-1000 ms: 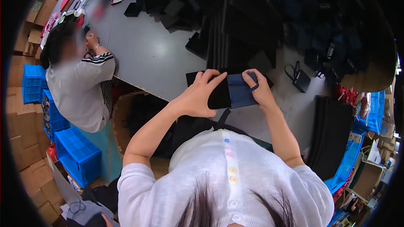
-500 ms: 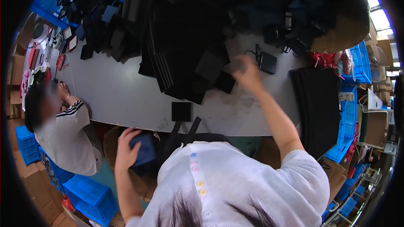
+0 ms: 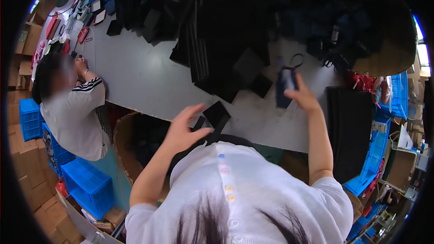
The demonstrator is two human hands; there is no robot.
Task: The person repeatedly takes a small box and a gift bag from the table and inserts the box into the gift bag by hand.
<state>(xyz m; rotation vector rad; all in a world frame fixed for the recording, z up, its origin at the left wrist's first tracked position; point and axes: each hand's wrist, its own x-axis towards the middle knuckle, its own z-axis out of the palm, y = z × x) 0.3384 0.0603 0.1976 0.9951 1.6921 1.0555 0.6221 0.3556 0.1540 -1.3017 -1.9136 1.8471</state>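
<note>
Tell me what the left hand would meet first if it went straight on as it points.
Most likely the small black square piece just ahead of the left hand, though depth between them is unclear.

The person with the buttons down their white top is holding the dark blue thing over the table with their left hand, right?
Not quite: the right hand is holding the dark blue thing over the table. The head view shows the left hand apart from it.
</note>
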